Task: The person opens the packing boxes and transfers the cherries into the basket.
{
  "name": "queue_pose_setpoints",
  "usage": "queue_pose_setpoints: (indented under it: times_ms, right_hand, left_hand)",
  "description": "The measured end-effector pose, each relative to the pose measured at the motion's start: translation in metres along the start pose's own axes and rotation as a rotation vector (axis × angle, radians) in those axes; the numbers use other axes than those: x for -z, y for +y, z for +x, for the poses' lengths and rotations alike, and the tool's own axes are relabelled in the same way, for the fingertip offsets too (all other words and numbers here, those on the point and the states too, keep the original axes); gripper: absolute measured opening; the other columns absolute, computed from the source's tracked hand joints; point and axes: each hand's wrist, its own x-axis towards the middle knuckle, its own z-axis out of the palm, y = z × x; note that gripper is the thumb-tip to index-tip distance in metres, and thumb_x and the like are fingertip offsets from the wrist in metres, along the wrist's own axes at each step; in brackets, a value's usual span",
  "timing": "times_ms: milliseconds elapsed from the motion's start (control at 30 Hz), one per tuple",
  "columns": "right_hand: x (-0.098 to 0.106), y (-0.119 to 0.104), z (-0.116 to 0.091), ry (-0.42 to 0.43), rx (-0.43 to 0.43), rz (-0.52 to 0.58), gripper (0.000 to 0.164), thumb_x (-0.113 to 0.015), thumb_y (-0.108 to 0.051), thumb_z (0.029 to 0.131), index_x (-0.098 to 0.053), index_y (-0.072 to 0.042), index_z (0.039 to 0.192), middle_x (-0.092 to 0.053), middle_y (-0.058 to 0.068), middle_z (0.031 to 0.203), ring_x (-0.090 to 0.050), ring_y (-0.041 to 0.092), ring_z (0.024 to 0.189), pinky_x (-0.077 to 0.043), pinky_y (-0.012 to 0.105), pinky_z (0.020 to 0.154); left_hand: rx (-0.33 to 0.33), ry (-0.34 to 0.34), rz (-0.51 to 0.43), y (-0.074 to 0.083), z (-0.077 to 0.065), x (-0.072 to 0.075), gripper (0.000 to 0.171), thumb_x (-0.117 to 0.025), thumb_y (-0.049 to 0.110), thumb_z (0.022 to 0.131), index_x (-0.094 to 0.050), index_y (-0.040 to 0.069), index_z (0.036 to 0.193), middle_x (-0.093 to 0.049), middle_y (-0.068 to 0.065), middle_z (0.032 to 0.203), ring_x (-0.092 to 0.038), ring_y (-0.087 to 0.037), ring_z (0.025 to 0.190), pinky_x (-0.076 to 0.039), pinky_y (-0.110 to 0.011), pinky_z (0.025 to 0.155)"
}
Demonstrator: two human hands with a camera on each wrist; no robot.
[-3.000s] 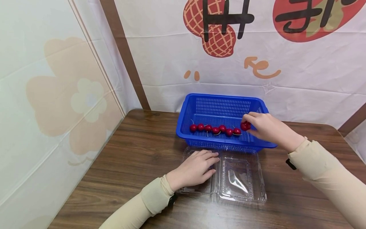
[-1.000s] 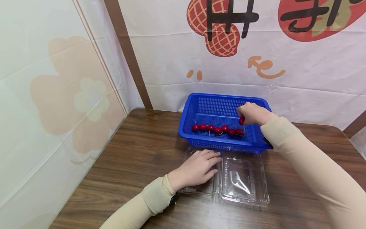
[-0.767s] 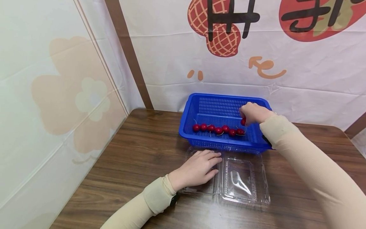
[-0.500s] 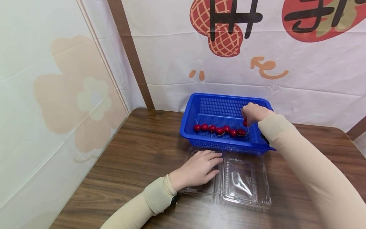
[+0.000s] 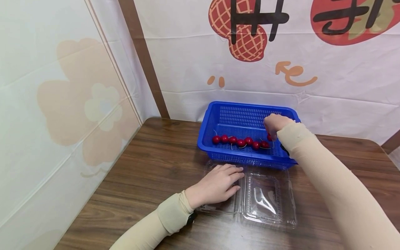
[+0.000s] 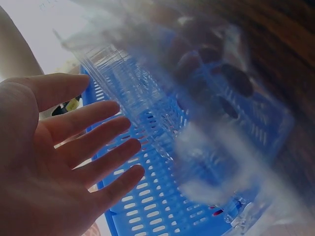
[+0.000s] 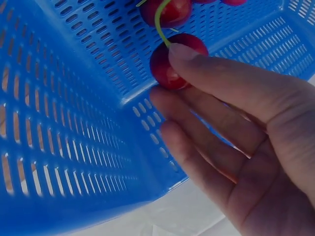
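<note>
In the head view, my right hand (image 5: 275,124) reaches down into the right end of a blue plastic basket (image 5: 203,138). Its thumb and fingers pinch a dark red cherry (image 7: 160,68) with a green stem, shown close up in the right wrist view. To the left of it, several more cherries (image 5: 241,143) lie in an uneven row on the basket floor, some with stems. My left hand (image 5: 215,185) lies palm down over the left half of an opened clear plastic clamshell box (image 5: 265,199), fingers spread and relaxed. Clear plastic crosses the left wrist view beside that hand (image 6: 83,152).
A brown wood-grain table (image 5: 147,173) carries everything. The clamshell box lies right in front of the basket. Behind the table's back edge hangs a white printed cloth (image 5: 184,66), and a pale panel (image 5: 72,114) with a flower print stands along the left.
Since three seconds ago my right hand, cherry in its fingers, has gone from over the basket's right side down inside it, forearm further across. The left hand stays put; the view shifts slightly.
</note>
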Motion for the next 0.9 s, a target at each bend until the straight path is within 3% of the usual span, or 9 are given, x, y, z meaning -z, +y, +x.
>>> queue_pose_setpoints:
  times_ms: [167,333,667,833,900]
  right_hand:
    - [0.0,-0.002,0.001,-0.035,-0.005,-0.059,0.016,-0.076,0.001,0.062,-0.069,-0.006,0.074,-0.066,0.008,0.075,-0.054,0.023,0.067,-0.053,0.042,0.062]
    - [-0.003,-0.004,-0.005,-0.037,-0.024,-0.032,0.017,-0.075,0.0,0.064,-0.069,-0.005,0.079,-0.066,0.009,0.075,-0.055,0.023,0.066,-0.054,0.041,0.064]
    - [-0.012,-0.008,-0.026,-0.013,-0.147,0.188,0.017,-0.065,0.003,0.065,-0.063,-0.003,0.082,-0.059,0.013,0.077,-0.051,0.027,0.07,-0.047,0.033,0.051]
    - [-0.013,-0.009,-0.026,-0.011,-0.136,0.155,0.012,-0.064,0.002,0.066,-0.063,-0.003,0.077,-0.058,0.012,0.073,-0.051,0.025,0.066,-0.044,0.031,0.048]
    - [-0.014,-0.01,-0.029,-0.01,-0.177,0.21,0.013,-0.062,0.001,0.066,-0.061,-0.003,0.078,-0.057,0.013,0.074,-0.05,0.026,0.067,-0.044,0.032,0.049]
  left_hand:
    - [0.004,0.0,-0.001,0.001,0.0,0.0,0.039,-0.053,0.031,0.089,-0.06,0.011,0.123,-0.056,-0.005,0.131,-0.047,-0.019,0.118,-0.043,-0.036,0.094]
    - [0.009,-0.006,-0.002,0.002,0.001,0.0,0.04,-0.053,0.032,0.09,-0.06,0.011,0.123,-0.056,-0.005,0.131,-0.047,-0.02,0.118,-0.043,-0.036,0.094]
    - [0.002,-0.001,0.013,0.003,0.001,-0.001,0.04,-0.053,0.032,0.089,-0.06,0.011,0.123,-0.056,-0.005,0.131,-0.047,-0.02,0.119,-0.043,-0.036,0.095]
    - [0.002,-0.005,0.005,0.003,0.001,-0.002,0.04,-0.053,0.031,0.089,-0.06,0.011,0.123,-0.055,-0.005,0.131,-0.047,-0.021,0.119,-0.043,-0.036,0.095]
    - [0.003,-0.005,0.005,0.002,0.001,-0.003,0.04,-0.053,0.031,0.089,-0.06,0.011,0.123,-0.055,-0.005,0.131,-0.047,-0.02,0.119,-0.043,-0.036,0.095]
